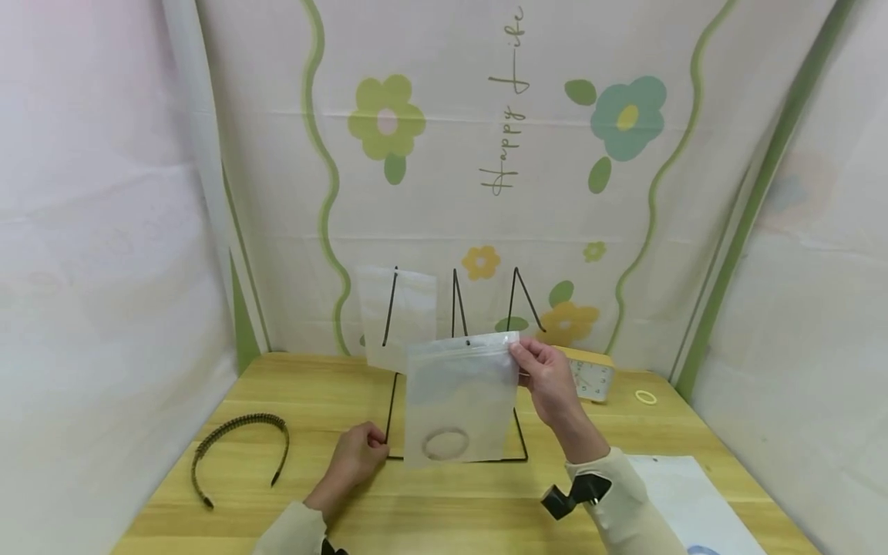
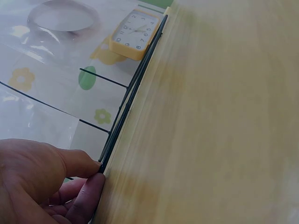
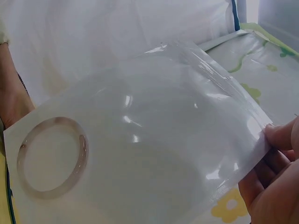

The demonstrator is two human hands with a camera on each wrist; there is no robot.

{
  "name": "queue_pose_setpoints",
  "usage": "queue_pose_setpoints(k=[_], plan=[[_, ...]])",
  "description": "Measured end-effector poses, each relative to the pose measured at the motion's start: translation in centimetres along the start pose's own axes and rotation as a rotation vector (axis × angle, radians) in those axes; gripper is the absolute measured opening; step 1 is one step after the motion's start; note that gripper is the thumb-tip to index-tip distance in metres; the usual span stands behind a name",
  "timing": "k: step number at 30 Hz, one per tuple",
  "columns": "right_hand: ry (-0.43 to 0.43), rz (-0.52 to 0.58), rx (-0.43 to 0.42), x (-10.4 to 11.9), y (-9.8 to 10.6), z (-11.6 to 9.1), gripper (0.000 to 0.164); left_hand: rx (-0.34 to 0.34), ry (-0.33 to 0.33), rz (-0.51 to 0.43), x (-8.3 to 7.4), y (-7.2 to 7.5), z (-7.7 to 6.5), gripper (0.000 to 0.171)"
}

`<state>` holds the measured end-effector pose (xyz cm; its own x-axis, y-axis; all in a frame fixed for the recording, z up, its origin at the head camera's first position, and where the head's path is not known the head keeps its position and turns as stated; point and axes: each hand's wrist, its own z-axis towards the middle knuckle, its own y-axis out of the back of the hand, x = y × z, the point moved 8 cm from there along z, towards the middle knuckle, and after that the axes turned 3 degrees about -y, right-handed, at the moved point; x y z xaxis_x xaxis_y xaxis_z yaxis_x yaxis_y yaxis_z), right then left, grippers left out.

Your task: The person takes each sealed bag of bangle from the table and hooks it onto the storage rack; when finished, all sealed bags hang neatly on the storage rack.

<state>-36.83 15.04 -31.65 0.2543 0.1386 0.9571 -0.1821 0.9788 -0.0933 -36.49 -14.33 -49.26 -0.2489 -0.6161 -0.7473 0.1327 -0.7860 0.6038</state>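
Note:
My right hand pinches the top right corner of a clear zip bag, which hangs upright in front of the black wire rack. Inside the bag, at its bottom, lies a pale brownish bangle. The hole in the bag's top edge is close to the rack's middle prong. My left hand pinches the front left corner of the rack's base between thumb and finger, seen closely in the left wrist view. Another bag hangs on the rack's left prong, its contents hard to make out.
A braided headband lies on the left of the wooden table. Behind my right hand stands a yellow clock, with a yellow ring to its right. Another bag with a bluish ring lies at the front right.

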Motion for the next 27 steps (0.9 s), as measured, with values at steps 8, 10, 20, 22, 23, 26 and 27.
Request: queue_pose_setpoints(k=[8,10,20,22,23,26,27], plan=[[-0.018,0.005,-0.062,-0.7,0.4,0.8,0.016,0.001,0.010,-0.011,-0.1,0.1,0.0,0.011],[-0.027,0.011,-0.070,-0.9,0.4,1.1,0.014,0.003,0.013,-0.012,-0.1,0.1,0.0,0.011],[-0.081,0.054,-0.097,-2.0,0.7,2.9,0.012,0.014,0.039,-0.013,0.4,-0.2,0.3,0.011],[-0.087,0.060,-0.104,-2.1,0.8,3.2,0.013,0.012,0.040,-0.014,0.4,-0.1,0.3,0.011],[-0.088,0.062,-0.111,-2.2,0.9,3.4,0.013,0.011,0.041,-0.015,0.4,0.0,0.3,0.011],[-0.089,0.049,-0.112,-2.2,1.0,3.8,0.017,0.011,0.035,-0.022,0.3,0.0,0.2,0.011],[-0.086,0.038,-0.108,-2.2,1.0,4.0,0.020,0.010,0.033,-0.022,0.3,0.0,0.2,0.011]])
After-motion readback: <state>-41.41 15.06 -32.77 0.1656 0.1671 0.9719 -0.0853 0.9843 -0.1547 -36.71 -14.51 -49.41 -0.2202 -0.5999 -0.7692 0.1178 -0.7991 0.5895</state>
